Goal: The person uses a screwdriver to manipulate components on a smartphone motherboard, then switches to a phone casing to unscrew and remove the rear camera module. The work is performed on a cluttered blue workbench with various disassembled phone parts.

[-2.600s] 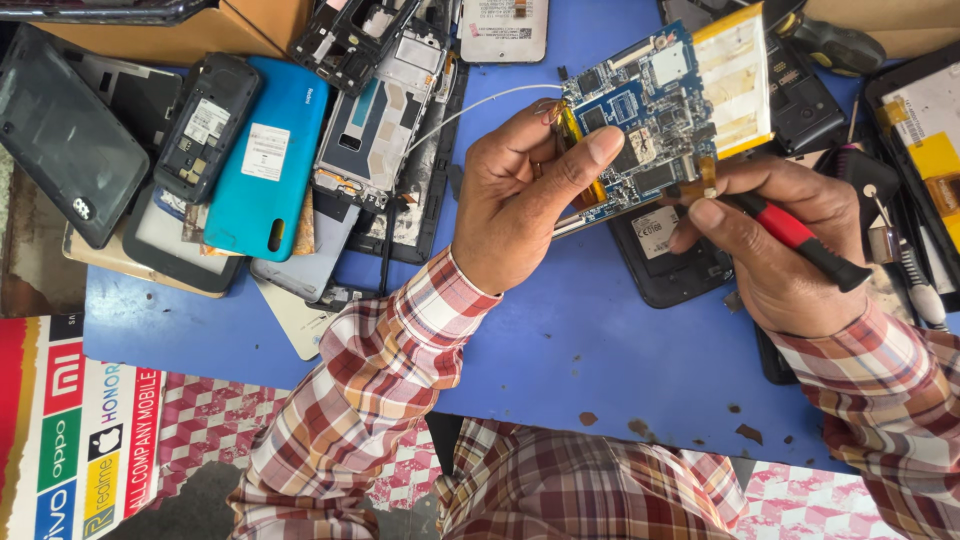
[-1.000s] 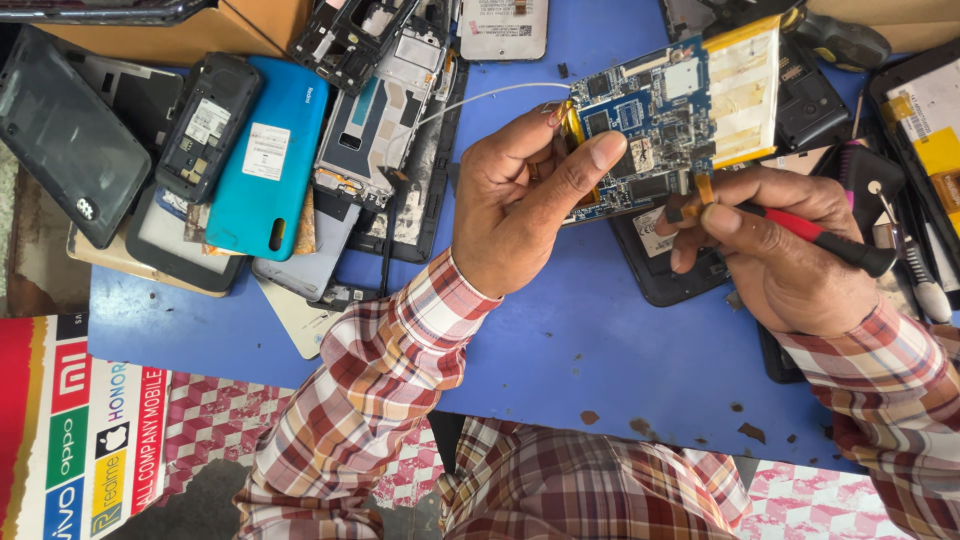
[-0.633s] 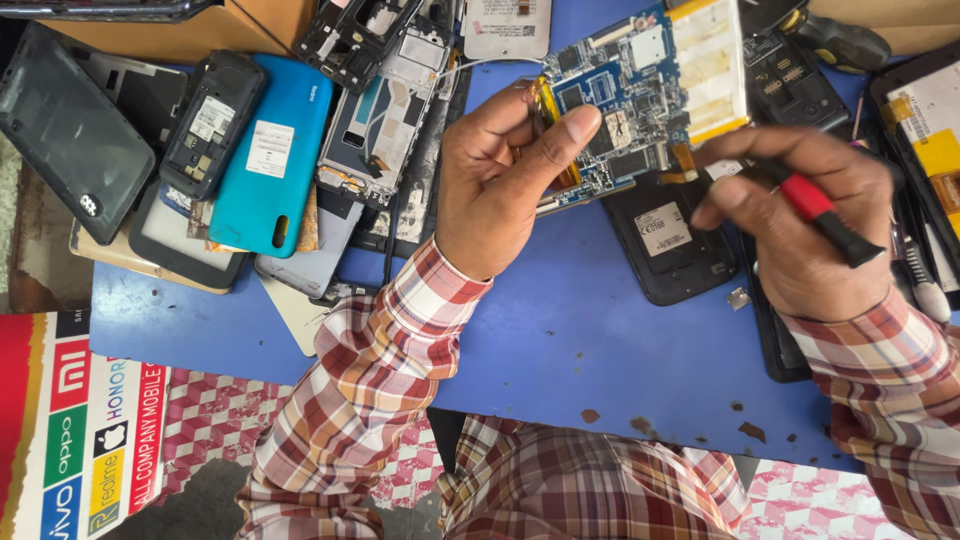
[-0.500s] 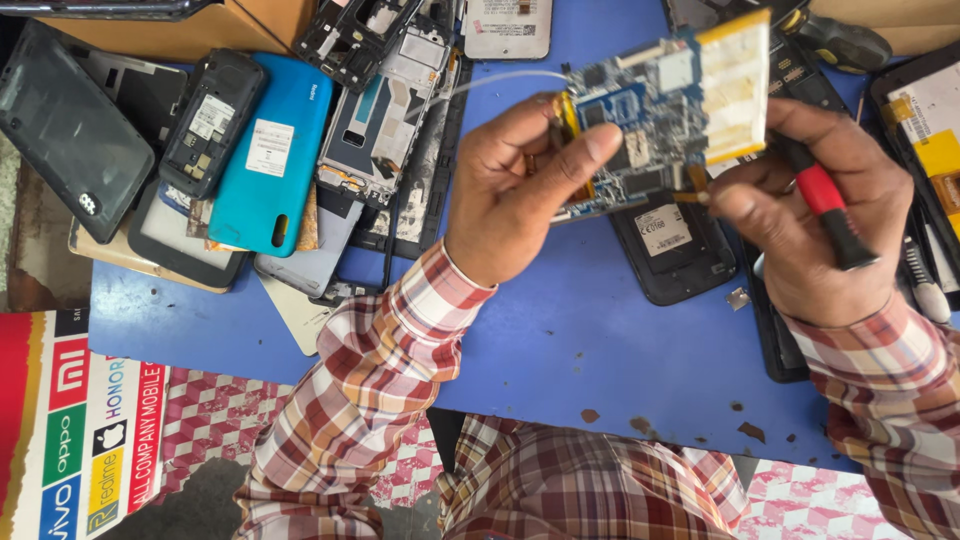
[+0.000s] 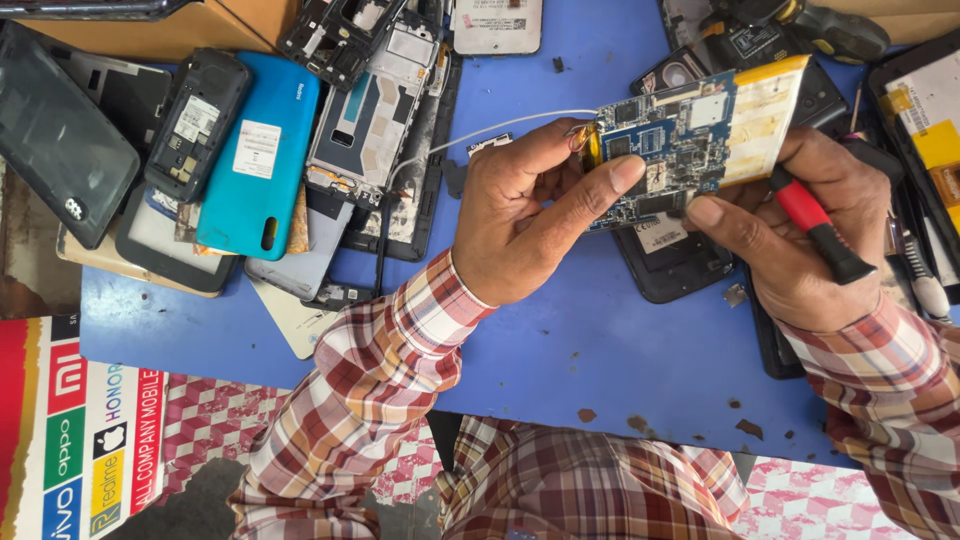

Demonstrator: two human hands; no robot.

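My left hand (image 5: 530, 215) pinches the left edge of a blue circuit board (image 5: 665, 150) with a pale yellow flat battery (image 5: 765, 115) attached on its right side, held above the blue table (image 5: 600, 350). A thin white wire (image 5: 480, 135) trails from the board to the left. My right hand (image 5: 790, 240) grips a red and black screwdriver (image 5: 820, 230) and touches the board's lower right edge with its fingertips. The screwdriver's tip is hidden behind the board and my fingers.
Several phone back covers and frames lie at the left, among them a teal cover (image 5: 255, 155) and a dark grey cover (image 5: 55, 135). A black phone body (image 5: 675, 265) lies under the board. More phone parts and tools (image 5: 915, 270) crowd the right edge.
The board has been tilted and turned between my hands, shifting slightly up and right. My right hand has moved in under the board's right edge, the screwdriver swinging down along my palm.
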